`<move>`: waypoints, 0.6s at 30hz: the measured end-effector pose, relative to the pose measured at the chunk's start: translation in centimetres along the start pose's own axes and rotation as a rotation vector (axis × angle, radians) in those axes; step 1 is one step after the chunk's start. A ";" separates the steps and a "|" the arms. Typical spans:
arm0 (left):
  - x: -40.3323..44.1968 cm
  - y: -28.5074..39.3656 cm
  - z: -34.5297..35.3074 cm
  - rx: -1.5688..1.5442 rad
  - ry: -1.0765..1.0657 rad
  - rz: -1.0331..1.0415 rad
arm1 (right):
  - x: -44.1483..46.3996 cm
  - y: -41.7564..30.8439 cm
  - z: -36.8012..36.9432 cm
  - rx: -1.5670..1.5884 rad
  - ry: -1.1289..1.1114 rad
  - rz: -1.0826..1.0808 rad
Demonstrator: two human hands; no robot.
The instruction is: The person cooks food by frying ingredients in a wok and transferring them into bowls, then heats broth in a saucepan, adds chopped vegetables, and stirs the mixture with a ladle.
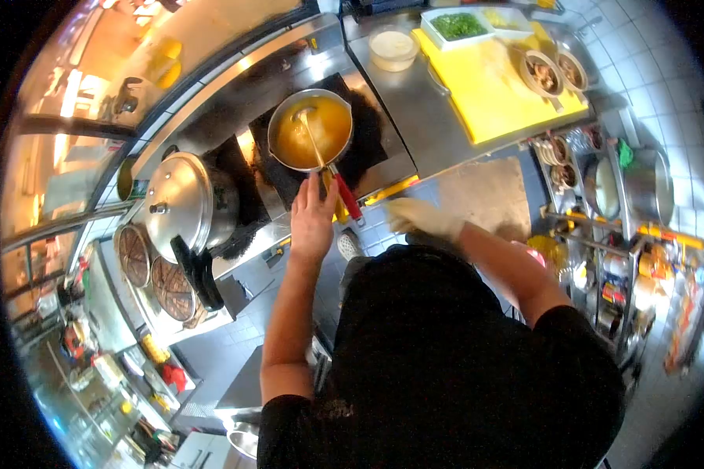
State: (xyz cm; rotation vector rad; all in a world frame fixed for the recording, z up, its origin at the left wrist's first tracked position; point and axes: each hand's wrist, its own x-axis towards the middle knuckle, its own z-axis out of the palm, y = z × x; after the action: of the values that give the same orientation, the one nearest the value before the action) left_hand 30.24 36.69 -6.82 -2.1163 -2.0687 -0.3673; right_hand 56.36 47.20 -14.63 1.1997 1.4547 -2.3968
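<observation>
A pot (pixel 271 148) of orange-yellow liquid sits on the black stove burner, its red handle (pixel 349 202) pointing toward me. A ladle (pixel 314 141) leans in the liquid, its long handle coming over the near rim. My left hand (pixel 313 215) is at the upper end of that handle, fingers closed around it, just left of the red pot handle. My right hand (pixel 422 219) wears a pale glove and hangs in front of my body, right of the pot handle. Motion blurs its fingers, and I see nothing clearly in it.
A large lidded metal pot (pixel 181 199) with a black handle stands to the left. At the right, a yellow cutting board (pixel 477 98) bears a tray of chopped greens (pixel 457 26) and bowls (pixel 541 72). A white tub (pixel 393 50) stands beside it. Shelves (pixel 602 227) line the right.
</observation>
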 end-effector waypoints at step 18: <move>4.2 6.8 -11.3 -0.361 -0.094 -0.221 | 7.2 -5.6 0.7 0.163 -0.346 0.007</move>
State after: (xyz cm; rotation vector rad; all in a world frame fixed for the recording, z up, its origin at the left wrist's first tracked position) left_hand 36.39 37.29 5.56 -2.1245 -2.4580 -0.7354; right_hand 48.55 51.89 -15.23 0.7579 1.1684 -2.5951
